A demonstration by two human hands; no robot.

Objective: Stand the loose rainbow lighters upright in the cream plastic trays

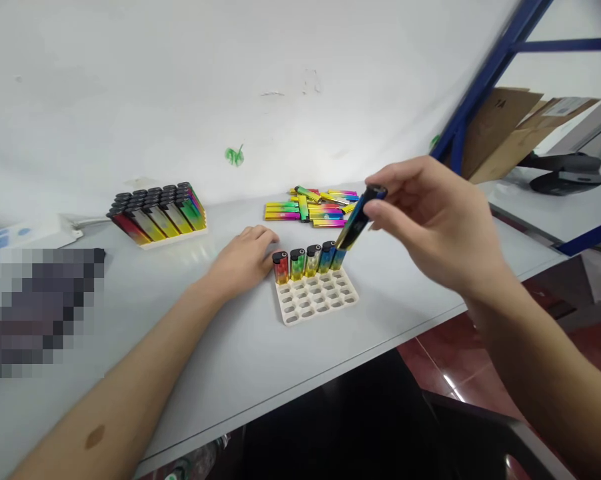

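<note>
A white tray (318,297) with oval slots lies on the table; several lighters stand upright along its back row, among them a red lighter (280,268), a green one (297,265) and a blue one (326,257). Between thumb and fingers, my right hand (425,223) pinches a dark blue lighter (361,217) by its top, tilted, its lower end at the right end of that row. My left hand (245,260) rests on the table beside the tray's back left corner, fingers slightly curled and apart, holding nothing.
A full tray of black-topped lighters (163,217) stands at the back left. Loose colourful lighters (313,207) lie piled near the wall. Behind a blue metal frame (480,93) at the right are cardboard boxes (505,127) and a black device (565,173).
</note>
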